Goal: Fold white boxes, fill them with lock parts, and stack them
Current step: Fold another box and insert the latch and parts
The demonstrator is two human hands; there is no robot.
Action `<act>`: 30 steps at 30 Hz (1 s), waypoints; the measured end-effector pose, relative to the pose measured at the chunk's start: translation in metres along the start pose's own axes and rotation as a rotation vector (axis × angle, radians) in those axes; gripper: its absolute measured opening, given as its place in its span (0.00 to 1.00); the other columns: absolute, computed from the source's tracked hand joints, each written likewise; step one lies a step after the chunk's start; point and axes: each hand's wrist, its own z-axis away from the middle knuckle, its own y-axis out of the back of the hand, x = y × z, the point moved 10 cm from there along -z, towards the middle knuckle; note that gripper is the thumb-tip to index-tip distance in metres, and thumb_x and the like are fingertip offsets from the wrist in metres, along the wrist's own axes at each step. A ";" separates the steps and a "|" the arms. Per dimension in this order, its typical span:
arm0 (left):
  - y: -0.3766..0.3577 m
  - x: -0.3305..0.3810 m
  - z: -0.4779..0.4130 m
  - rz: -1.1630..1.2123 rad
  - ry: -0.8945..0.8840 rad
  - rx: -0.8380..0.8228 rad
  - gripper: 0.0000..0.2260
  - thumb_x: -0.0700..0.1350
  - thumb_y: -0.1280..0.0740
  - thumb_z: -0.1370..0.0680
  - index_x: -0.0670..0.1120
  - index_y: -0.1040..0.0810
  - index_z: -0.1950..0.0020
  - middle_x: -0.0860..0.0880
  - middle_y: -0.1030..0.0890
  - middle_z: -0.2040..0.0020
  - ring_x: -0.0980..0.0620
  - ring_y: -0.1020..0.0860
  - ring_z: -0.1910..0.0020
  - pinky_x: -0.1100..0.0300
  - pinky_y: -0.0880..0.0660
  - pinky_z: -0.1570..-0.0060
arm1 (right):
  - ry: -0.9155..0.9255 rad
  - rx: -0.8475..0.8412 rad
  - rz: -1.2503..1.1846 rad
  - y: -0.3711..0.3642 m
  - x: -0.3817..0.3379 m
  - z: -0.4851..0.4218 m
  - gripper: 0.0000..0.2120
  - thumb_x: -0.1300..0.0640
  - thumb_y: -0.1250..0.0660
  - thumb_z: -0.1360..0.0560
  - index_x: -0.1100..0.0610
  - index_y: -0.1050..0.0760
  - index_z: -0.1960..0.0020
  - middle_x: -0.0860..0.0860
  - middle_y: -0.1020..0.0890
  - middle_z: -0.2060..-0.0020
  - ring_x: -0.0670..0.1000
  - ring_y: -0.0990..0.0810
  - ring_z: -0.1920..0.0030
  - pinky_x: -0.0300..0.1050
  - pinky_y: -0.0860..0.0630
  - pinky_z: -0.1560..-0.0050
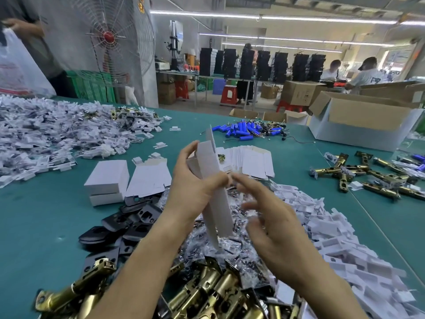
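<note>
Over the near middle of the counter [34, 226], we hold one white box [219, 210] upright, partly opened into a sleeve, its end flaps unfolded. The left hand [193, 189] grips its upper half, fingers curled round one face and thumb across the other. The right hand [278, 229] hovers just beside the sleeve's near edge with fingers spread and loosely bent, pinching nothing; motion blur hides whether its index tip touches the card. Folded boxes [107, 178] sit stacked left of the hands; flat blanks [250, 162] lie fanned behind.

We judge that, with one hand carrying the sleeve, a hard push on a flap may twist the thin card and crease it off its score line, so the box would close crooked. A loose grip may drop the sleeve onto the bagged screws [230, 245] and brass latch bolts [207, 293] directly beneath, denting a corner. Our forearms lie low over the black plates [128, 222] at the near edge; a wide sweep could push parts off the counter.
</note>
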 end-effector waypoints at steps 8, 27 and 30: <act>-0.033 0.032 0.025 -0.109 -0.261 -0.252 0.37 0.44 0.19 0.39 0.58 0.32 0.35 0.56 0.18 0.49 0.57 0.18 0.53 0.58 0.19 0.56 | 0.141 0.362 -0.036 0.044 -0.027 0.004 0.26 0.52 0.37 0.21 0.33 0.37 0.27 0.39 0.29 0.33 0.43 0.23 0.37 0.35 0.23 0.46; -0.054 0.029 0.035 -0.812 -0.557 -0.287 0.17 0.56 0.34 0.35 0.52 0.31 0.50 0.56 0.29 0.51 0.53 0.29 0.59 0.51 0.27 0.63 | -0.175 0.261 -0.016 0.017 0.008 0.000 0.13 0.44 0.41 0.22 0.38 0.19 0.45 0.42 0.22 0.52 0.38 0.25 0.49 0.28 0.32 0.51; -0.057 0.029 0.035 -0.882 -0.595 -0.293 0.20 0.50 0.27 0.37 0.53 0.31 0.50 0.57 0.30 0.51 0.52 0.29 0.59 0.51 0.28 0.64 | -0.148 0.429 -0.246 0.035 0.006 0.004 0.16 0.48 0.35 0.21 0.31 0.28 0.37 0.39 0.20 0.47 0.42 0.20 0.45 0.39 0.21 0.49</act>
